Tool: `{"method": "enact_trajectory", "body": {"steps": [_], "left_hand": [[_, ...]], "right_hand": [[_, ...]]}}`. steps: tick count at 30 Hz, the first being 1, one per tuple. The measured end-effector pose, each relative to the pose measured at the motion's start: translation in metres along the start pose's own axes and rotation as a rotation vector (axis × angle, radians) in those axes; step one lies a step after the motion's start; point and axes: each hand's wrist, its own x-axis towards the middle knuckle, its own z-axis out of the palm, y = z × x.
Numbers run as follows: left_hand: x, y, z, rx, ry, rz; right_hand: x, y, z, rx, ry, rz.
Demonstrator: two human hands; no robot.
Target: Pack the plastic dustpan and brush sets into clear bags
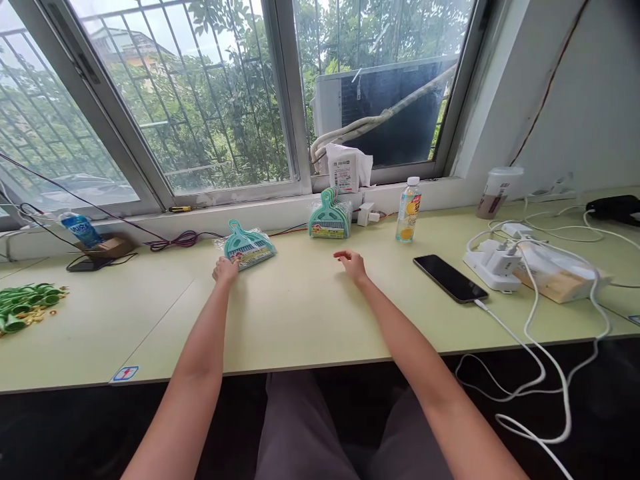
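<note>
My left hand [225,270] reaches across the pale green desk [300,313] and touches the near edge of a teal packaged dustpan-and-brush set [249,247]; its fingers are curled against the pack. My right hand [351,263] hovers low over the bare desk with loosely spread fingers, holding nothing. Just beyond it, a stack of several more teal packaged sets [329,215] leans by the window sill.
A drink bottle [409,210] and a black phone [450,278] on a white cable lie right of my right hand. A power strip with chargers [495,263], a wooden block and a cup [497,192] sit far right. Green pieces [25,303] lie far left.
</note>
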Motion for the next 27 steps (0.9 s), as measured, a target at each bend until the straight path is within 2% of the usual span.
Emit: {"method": "enact_trajectory", "body": {"steps": [5, 10, 13, 16, 18, 21, 24, 27], "left_hand": [[0.011, 0.005, 0.017, 0.121, 0.072, -0.033], [0.005, 0.009, 0.030, 0.184, 0.176, 0.001], [-0.007, 0.007, 0.034, 0.208, 0.310, 0.144], [-0.024, 0.007, 0.038, 0.221, 0.389, 0.418], [-0.036, 0.011, 0.044, 0.210, 0.327, 0.628], [-0.053, 0.024, 0.060, 0.154, 0.167, 0.916], [-0.069, 0.039, 0.079, 0.123, -0.007, 1.094], [-0.081, 0.049, 0.094, 0.161, -0.117, 1.183]], "right_hand": [[0.000, 0.001, 0.001, -0.010, 0.008, 0.010], [0.000, 0.003, 0.003, -0.034, -0.033, 0.006], [0.001, 0.006, 0.004, -0.050, -0.058, 0.008], [0.001, 0.010, 0.005, -0.086, -0.078, 0.010], [0.001, 0.012, 0.005, -0.132, -0.086, 0.014], [0.003, 0.014, 0.008, -0.235, -0.087, 0.030], [0.012, 0.018, 0.014, -0.332, -0.072, 0.035], [0.033, 0.025, 0.017, -0.386, -0.015, 0.041]]}}
